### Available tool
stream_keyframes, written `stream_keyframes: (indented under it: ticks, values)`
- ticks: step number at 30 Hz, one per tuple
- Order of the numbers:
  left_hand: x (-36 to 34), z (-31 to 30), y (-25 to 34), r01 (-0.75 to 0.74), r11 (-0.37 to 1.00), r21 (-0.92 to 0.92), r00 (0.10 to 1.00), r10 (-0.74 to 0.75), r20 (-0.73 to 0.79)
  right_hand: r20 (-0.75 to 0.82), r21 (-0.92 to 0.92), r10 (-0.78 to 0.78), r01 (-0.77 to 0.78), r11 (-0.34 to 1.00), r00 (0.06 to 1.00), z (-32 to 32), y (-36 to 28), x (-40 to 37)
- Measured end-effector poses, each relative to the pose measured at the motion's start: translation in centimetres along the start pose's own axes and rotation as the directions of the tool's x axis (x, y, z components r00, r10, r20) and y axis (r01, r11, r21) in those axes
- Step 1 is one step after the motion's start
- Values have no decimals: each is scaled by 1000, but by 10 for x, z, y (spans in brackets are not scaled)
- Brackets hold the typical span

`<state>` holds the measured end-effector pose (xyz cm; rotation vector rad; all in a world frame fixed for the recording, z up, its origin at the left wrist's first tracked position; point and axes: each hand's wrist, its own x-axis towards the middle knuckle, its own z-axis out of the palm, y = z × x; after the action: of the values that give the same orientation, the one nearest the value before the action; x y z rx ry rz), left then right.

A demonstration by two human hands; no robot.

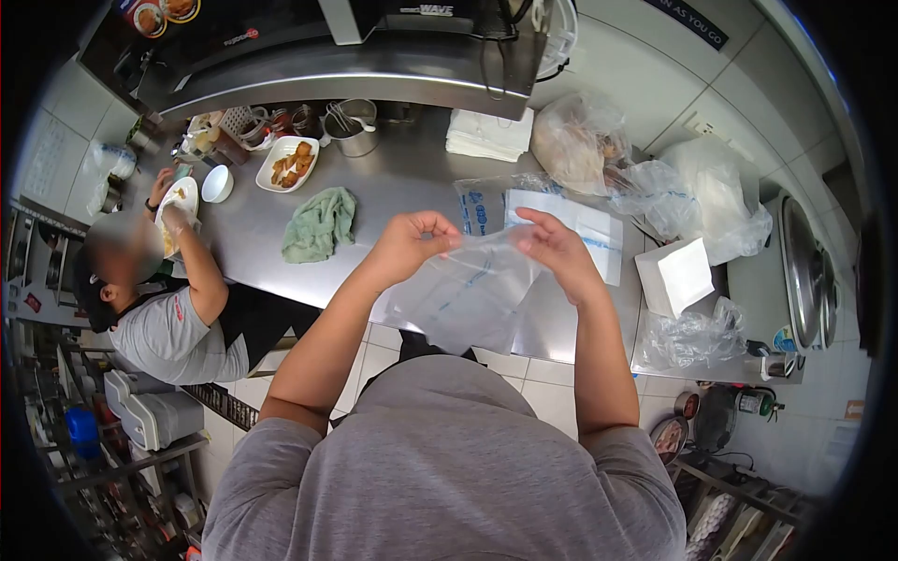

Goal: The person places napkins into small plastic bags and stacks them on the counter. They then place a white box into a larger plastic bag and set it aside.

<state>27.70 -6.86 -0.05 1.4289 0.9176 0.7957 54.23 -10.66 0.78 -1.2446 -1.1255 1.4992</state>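
Observation:
A clear plastic bag (472, 290) with blue print hangs between my two hands, over the front edge of the steel counter. My left hand (414, 245) pinches one upper corner of its mouth between thumb and fingers. On the other side my right hand (559, 254) grips the opposite upper edge, fingers partly curled. Just behind the bag, a stack of white sheets with blue print (594, 234) lies on the counter, and another flat clear bag (482, 201) is beside it. A crumpled green cloth (320, 224) rests to the left of my left hand.
A co-worker (178, 318) at the left handles food on a white dish (178, 206). Fried pieces fill a white tray (286, 165) near a metal pot (352, 131). White napkins (489, 134), filled plastic bags (580, 140) and a white box (675, 276) stand at the back and right.

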Motion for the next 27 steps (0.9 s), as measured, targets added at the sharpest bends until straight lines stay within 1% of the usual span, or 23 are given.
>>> stream_keyframes:
  ticks: [1, 2, 3, 5, 6, 7, 8, 9, 10, 11, 12, 14, 15, 17, 18, 19, 20, 21, 23, 24, 25, 26, 27]
  values:
    - [-1, 2, 4, 52, 996, 68, 999, -53, 12, 83, -189, -117, 131, 973, 990, 4, -5, -2]
    - [0, 4, 9, 102, 985, 138, 994, -106, 21, 183, -359, -213, 267, 894, 960, 8, -8, -2]
    - [1, 6, 15, 99, 984, 145, 994, -105, 32, 171, -356, -218, 267, 896, 961, 12, -7, -1]
    - [2, 9, 23, 161, 960, 230, 985, -171, 23, 238, -474, -283, 365, 801, 929, 16, -1, 2]
    - [4, 8, 22, 158, 959, 234, 985, -169, 28, 233, -473, -287, 366, 801, 929, 13, 3, 7]
    - [8, 4, 18, 159, 954, 252, 984, -173, 32, 152, -469, -114, 173, 866, 982, 10, 6, 14]
    - [9, 3, 16, 162, 949, 269, 983, -178, 36, 75, -448, 70, -29, 894, 995, 8, 10, 17]
    - [10, 5, 14, 162, 949, 270, 983, -179, 37, 74, -446, 70, -30, 895, 995, 8, 12, 17]
    - [10, 9, 12, -66, 888, 454, 985, 132, -114, 10, -363, 59, -51, 930, 998, 9, 14, 17]
    - [9, 15, 15, -235, 728, 644, 872, 450, -191, -54, -275, 53, -66, 959, 997, 10, 16, 16]
    - [6, 20, 18, -237, 726, 645, 872, 452, -188, -56, -274, 51, -64, 960, 997, 14, 19, 15]
    - [-8, 33, 26, -39, 827, 561, 909, 262, -325, -138, 69, 80, -71, 995, 987, 27, 26, 9]
    - [-12, 43, 22, -37, 827, 562, 909, 262, -325, -137, 70, 80, -71, 995, 987, 34, 28, 5]
    - [-18, 67, 11, -110, 954, 278, 977, 154, -144, -122, 321, 66, -24, 947, 990, 51, 30, -3]
    - [-19, 72, 9, -109, 954, 278, 978, 153, -142, -118, 383, 91, -40, 923, 989, 59, 30, -6]
    - [-20, 77, 8, -87, 995, 52, 987, 93, -128, -122, 384, 91, -38, 922, 988, 63, 31, -8]
    - [-19, 80, 6, -55, 983, -176, 994, 38, -99, -89, 428, 150, -98, 898, 985, 65, 31, -10]
    - [-18, 77, -1, -52, 983, -178, 996, 37, -87, -57, 471, 209, -158, 868, 976, 65, 30, -12]
    - [-16, 54, -19, -149, 985, -86, 983, 138, -122, -79, 447, 247, -187, 875, 966, 50, 33, -13]
    - [-17, 39, -10, -148, 985, -90, 984, 138, -109, -112, 258, 179, -146, 955, 977, 31, 52, -7]
    - [-18, 23, 6, -140, 944, 297, 978, 178, -105, -128, 58, 108, -101, 993, 986, 21, 62, -4]
    - [-17, 14, 15, -116, 759, 641, 971, 221, -87, -138, 60, 107, -100, 993, 985, 19, 62, -5]
    - [-16, 13, 9, -122, 759, 639, 971, 224, -81, -77, -37, 107, -110, 993, 991, 17, 61, -5]
